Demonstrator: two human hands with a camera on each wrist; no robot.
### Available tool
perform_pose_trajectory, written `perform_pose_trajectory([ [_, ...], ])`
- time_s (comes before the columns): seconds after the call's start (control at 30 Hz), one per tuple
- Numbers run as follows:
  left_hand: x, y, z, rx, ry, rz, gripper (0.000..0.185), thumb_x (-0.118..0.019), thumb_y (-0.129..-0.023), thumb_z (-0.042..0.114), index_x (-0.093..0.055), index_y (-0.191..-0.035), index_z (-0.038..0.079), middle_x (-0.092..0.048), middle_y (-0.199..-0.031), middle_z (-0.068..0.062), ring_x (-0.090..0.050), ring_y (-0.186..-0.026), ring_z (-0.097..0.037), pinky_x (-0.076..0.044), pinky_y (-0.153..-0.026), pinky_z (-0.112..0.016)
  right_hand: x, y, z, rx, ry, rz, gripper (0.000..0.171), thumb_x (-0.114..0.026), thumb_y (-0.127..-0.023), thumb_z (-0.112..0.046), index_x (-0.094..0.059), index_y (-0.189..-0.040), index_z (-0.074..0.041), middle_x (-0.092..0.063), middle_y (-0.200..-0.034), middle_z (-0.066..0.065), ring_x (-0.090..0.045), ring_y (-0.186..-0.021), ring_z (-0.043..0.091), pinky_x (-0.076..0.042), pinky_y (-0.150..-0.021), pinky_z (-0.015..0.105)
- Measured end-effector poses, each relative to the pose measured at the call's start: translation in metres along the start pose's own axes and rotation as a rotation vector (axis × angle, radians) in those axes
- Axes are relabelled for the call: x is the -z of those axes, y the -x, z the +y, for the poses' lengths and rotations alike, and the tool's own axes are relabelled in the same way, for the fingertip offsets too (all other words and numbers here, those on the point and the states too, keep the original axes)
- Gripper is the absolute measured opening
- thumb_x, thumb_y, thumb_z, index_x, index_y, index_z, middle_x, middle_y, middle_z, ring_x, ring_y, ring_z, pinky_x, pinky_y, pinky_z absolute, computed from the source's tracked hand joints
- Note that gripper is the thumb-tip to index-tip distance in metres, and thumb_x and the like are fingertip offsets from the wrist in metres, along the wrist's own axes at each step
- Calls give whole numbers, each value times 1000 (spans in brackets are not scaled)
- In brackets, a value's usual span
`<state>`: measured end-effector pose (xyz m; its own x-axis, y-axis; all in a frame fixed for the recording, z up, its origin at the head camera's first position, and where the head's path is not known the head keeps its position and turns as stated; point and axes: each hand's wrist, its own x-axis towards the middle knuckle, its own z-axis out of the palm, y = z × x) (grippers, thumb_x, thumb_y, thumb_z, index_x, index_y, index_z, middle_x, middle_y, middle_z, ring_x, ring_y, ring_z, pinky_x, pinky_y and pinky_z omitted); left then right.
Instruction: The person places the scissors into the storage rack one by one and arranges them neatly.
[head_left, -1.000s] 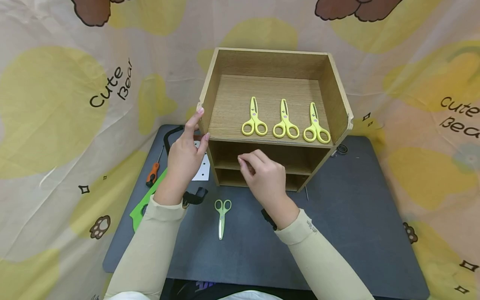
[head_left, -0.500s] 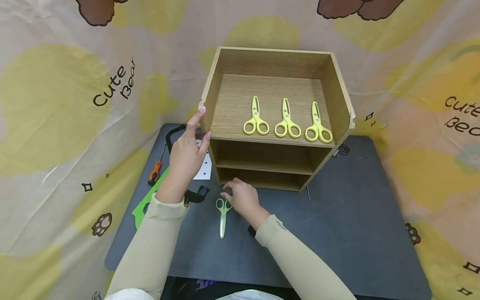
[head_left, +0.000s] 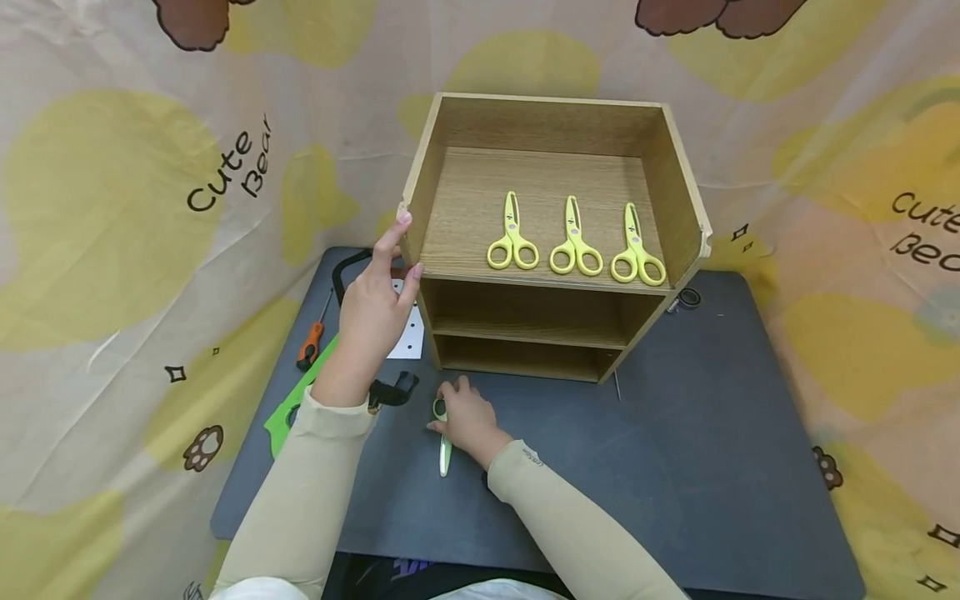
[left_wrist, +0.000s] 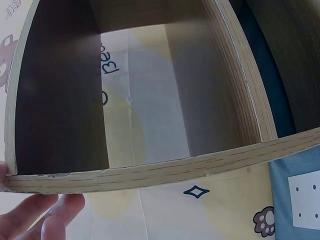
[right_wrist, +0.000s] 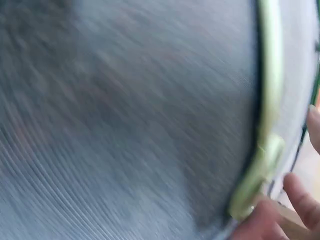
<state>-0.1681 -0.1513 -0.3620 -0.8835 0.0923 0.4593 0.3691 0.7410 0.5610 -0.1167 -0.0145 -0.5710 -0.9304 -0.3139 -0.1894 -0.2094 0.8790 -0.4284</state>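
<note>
- Two of my hands are working at once: my left hand [head_left: 372,307] is gripping the front left corner of the wooden shelf unit [head_left: 450,208], fingers and thumb curled around the edge of its side panel.
- My right hand [head_left: 467,414] is resting on the dark mat [head_left: 697,417], fingers bent down over the handles of the green scissors [head_left: 444,442]; I am touching them, but I cannot tell whether I am truly pinching them.
- Those green scissors are lying flat on the mat just in front of the shelf's lowest opening, blades pointing toward me.
- My right wrist view is showing the pale green scissors [right_wrist: 265,135] blurred against the mat, with my fingertips [right_wrist: 300,197] right at the handle end.
- My left wrist view is looking up at the shelf's pale edge [left_wrist: 150,172], with my fingers [left_wrist: 45,215] lying just beneath it.
- Three yellow scissors [head_left: 573,242] are lying side by side on the top shelf, handles facing me.
- Beside my left arm, an orange-handled screwdriver [head_left: 309,343], a green template [head_left: 288,408] and a white punched card [head_left: 408,333] are lying on the mat.
</note>
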Motion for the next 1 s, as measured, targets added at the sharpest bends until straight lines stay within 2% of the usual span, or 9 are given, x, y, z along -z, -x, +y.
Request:
perform_pose_trajectory([
  [0.1,1,1,1,8,-2,0,65,-62,-108,22,-26,-160,37,-65,-137,-21,-70,-79,-36,-41,-53,-40,-9,0,1,-10,74,34,59,-87,-85,-51,-65,-129,-19,-53,-122,8,-54,-108,24,-55,-70,36],
  [0.17,2,2,1,6,-6,3,65,-62,-108,22,-26,-160,37,-65,-137,-21,-70,-78,-36,-41,-52,-40,-12,-1,1,-46,111,40,65,-87,-83,-53,-64,-133,-19,-52,-124,8,-52,-112,25,-56,-71,38],
  [0.3,3,2,0,-7,-11,16,64,-62,-108,20,-27,-159,35,-66,-135,-22,-69,-76,-36,-41,-53,-40,-15,-2,2,-104,98,11,71,-88,-82,-52,-61,-136,-16,-52,-129,13,-58,-107,27,-56,-70,41],
  [0.43,4,2,-1,-5,-8,15,64,-62,-108,20,-27,-159,35,-66,-136,-20,-69,-77,-37,-42,-54,-40,-15,-1,0,-112,-35,-16,62,-90,-82,-41,-59,-126,-13,-50,-125,19,-64,-91,28,-55,-68,39],
  [0.57,4,2,0,13,0,5,65,-62,-108,20,-27,-160,37,-65,-138,-18,-71,-86,-36,-42,-55,-40,-13,2,2,-50,-210,9,47,-91,-85,-25,-54,-112,-12,-50,-110,16,-59,-75,23,-51,-66,35],
  [0.7,4,1,2,20,10,-9,66,-62,-108,21,-26,-160,38,-64,-139,-17,-72,-90,-35,-41,-54,-40,-16,7,8,34,-294,59,37,-87,-89,-15,-55,-107,-12,-53,-99,7,-54,-76,19,-48,-68,33],
  [0.8,2,-1,3,18,11,-22,66,-62,-108,22,-26,-161,38,-64,-139,-18,-71,-88,-35,-40,-54,-39,-18,11,12,62,-325,93,30,-86,-89,-12,-60,-104,-11,-55,-96,3,-52,-79,17,-47,-70,32],
  [1.0,2,-1,3,29,-3,-31,66,-62,-108,22,-26,-161,38,-64,-141,-16,-69,-80,-33,-40,-54,-39,-9,19,15,93,-391,82,20,-83,-90,-5,-70,-104,-11,-62,-94,1,-56,-84,16,-50,-74,32],
])
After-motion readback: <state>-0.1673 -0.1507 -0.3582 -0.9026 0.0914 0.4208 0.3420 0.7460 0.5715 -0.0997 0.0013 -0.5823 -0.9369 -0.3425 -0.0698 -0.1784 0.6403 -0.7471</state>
